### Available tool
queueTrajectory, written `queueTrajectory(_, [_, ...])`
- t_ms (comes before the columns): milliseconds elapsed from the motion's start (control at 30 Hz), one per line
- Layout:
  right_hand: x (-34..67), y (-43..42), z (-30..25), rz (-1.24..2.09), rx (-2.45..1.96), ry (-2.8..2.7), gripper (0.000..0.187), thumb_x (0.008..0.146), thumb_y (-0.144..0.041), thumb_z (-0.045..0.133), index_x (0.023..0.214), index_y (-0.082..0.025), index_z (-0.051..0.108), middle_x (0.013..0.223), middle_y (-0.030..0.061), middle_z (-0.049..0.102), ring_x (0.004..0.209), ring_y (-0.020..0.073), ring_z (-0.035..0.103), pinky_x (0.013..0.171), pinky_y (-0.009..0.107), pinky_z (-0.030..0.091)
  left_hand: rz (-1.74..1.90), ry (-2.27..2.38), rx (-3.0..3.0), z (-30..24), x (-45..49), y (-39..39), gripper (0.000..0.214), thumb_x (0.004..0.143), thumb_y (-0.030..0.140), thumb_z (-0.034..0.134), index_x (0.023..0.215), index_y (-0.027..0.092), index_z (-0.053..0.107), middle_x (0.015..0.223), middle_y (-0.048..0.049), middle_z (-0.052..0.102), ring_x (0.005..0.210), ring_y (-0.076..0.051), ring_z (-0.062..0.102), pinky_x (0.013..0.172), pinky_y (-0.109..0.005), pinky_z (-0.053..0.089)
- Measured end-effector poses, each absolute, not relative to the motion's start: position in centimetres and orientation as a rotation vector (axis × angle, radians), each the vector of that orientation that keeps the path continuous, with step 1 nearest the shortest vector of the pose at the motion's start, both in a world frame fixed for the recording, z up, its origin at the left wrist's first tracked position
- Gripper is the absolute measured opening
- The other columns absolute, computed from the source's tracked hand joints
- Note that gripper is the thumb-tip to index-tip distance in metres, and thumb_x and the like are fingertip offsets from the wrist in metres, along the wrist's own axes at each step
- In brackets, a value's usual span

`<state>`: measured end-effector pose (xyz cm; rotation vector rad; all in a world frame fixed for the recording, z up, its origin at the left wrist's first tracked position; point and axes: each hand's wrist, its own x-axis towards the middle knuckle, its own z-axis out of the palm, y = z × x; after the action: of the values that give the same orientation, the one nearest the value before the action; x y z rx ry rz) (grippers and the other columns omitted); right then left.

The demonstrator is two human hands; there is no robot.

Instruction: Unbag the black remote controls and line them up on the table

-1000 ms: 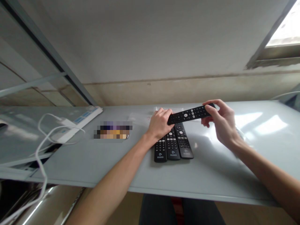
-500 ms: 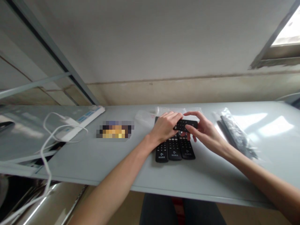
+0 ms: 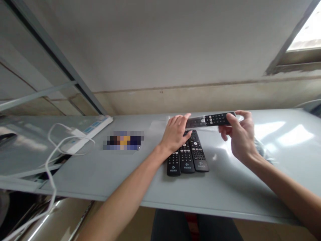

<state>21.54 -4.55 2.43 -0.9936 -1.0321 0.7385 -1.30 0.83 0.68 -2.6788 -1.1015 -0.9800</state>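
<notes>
My right hand (image 3: 240,134) grips the right end of a black remote control (image 3: 217,119), thumb on its button face. A clear plastic sleeve (image 3: 197,122) covers the remote's left half. My left hand (image 3: 175,132) is at the sleeve's left end, fingers above and thumb below, with the sleeve between them. The remote is held nearly level above the table. Below lie three black remotes side by side: a left one (image 3: 173,164), a middle one (image 3: 187,160) and a right one (image 3: 199,154). My left hand hides the upper part of the left one.
Flat clear plastic (image 3: 157,125) lies behind my left hand. A plastic-wrapped item (image 3: 263,152) is partly hidden behind my right wrist. On the left are a white power strip (image 3: 87,135), a white cable (image 3: 51,174) and a blurred-out item (image 3: 122,140). The grey table (image 3: 120,174) meets a wall.
My right hand has moved right and slightly up with the remote, showing more of its length and the sleeve on its left half. My left hand's fingers have shifted to the sleeve's left end.
</notes>
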Motion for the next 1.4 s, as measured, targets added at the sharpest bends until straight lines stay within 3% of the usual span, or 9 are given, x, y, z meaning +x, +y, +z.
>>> queueTrajectory(233, [20.6,-5.3,2.8,0.680,-1.052,-1.135,0.034,0.095,-0.053,0.072,0.101,-0.029,0.049,0.060,-0.0058,0.062,0.042,0.0131,0.053,0.035,0.025,0.038,-0.876,-1.257,-2.776,1.3,-1.3,0.3,0.016,0.093,0.023,0.066,0.108,0.021,0.063,0.111,-0.0064,0.073,0.102,-0.025,0.069,0.088,-0.038,0.055])
queueTrajectory(400, [19.5,-6.5,3.1,0.537,-1.070,-1.191,0.043,0.092,-0.055,0.077,0.109,-0.034,0.044,0.065,-0.0051,0.064,0.045,0.0155,0.055,0.038,0.029,0.040,-0.847,-1.326,-2.783,1.4,-1.2,0.1,0.022,0.090,0.026,0.069,0.111,0.022,0.061,0.109,-0.0057,0.075,0.096,-0.027,0.073,0.075,-0.037,0.054])
queueTrajectory(567, [19.0,-6.9,2.4,0.618,-1.032,-1.381,0.031,0.096,-0.054,0.072,0.108,-0.030,0.056,0.072,-0.0017,0.067,0.053,0.0152,0.062,0.047,0.031,0.050,-0.853,-1.333,-2.771,1.3,-1.1,-0.1,0.027,0.090,0.026,0.070,0.114,0.022,0.060,0.108,-0.0064,0.076,0.095,-0.027,0.073,0.073,-0.036,0.052])
queueTrajectory(700, [19.0,-6.8,1.6,0.702,-1.098,-1.620,0.029,0.098,-0.051,0.068,0.100,-0.023,0.071,0.063,-0.0010,0.063,0.051,0.0124,0.056,0.046,0.029,0.045,-0.837,-1.329,-2.776,1.5,-1.1,-0.2,0.017,0.094,0.028,0.065,0.109,0.022,0.062,0.101,-0.0060,0.076,0.088,-0.025,0.073,0.071,-0.033,0.049])
queueTrajectory(867, [19.1,-6.6,1.1,0.695,-1.134,-1.871,0.036,0.100,-0.049,0.063,0.120,-0.023,0.080,0.060,-0.0027,0.060,0.049,0.0105,0.047,0.047,0.028,0.039,-0.846,-1.262,-2.786,1.8,-1.4,-0.2,0.007,0.093,0.024,0.064,0.098,0.021,0.060,0.095,-0.0054,0.075,0.085,-0.023,0.071,0.069,-0.031,0.046])
queueTrajectory(1000, [18.9,-6.9,1.5,0.676,-1.091,-1.923,0.032,0.101,-0.044,0.062,0.092,-0.022,0.083,0.058,-0.0010,0.061,0.050,0.0110,0.049,0.047,0.028,0.039,-0.887,-1.135,-2.814,1.8,-1.1,-0.3,0.002,0.097,0.021,0.059,0.099,0.020,0.060,0.097,-0.0062,0.074,0.090,-0.022,0.071,0.074,-0.032,0.049])
queueTrajectory(1100, [19.1,-7.0,2.2,0.623,-1.069,-1.737,0.036,0.102,-0.045,0.063,0.079,-0.022,0.077,0.069,0.0032,0.069,0.058,0.0140,0.059,0.051,0.030,0.045,-0.911,-1.096,-2.788,1.7,-0.9,-0.4,0.017,0.098,0.019,0.059,0.115,0.020,0.059,0.109,-0.0072,0.074,0.100,-0.023,0.071,0.082,-0.034,0.053])
queueTrajectory(1333, [20.2,-6.2,3.7,0.564,-1.015,-1.195,0.022,0.099,-0.050,0.067,0.109,-0.030,0.068,0.101,0.0059,0.075,0.073,0.0209,0.074,0.049,0.031,0.049,-0.948,-1.279,-2.734,1.5,-1.1,-0.3,0.046,0.093,0.017,0.066,0.135,0.026,0.050,0.130,-0.0049,0.072,0.108,-0.027,0.073,0.085,-0.039,0.058])
queueTrajectory(1400, [20.1,-5.9,3.4,0.700,-0.995,-1.141,0.041,0.096,-0.053,0.070,0.130,-0.035,0.055,0.110,0.0050,0.075,0.075,0.0211,0.075,0.048,0.029,0.050,-0.991,-1.342,-2.709,1.6,-1.2,-0.2,0.047,0.094,0.017,0.065,0.137,0.027,0.049,0.133,-0.0052,0.072,0.109,-0.028,0.074,0.083,-0.039,0.059])
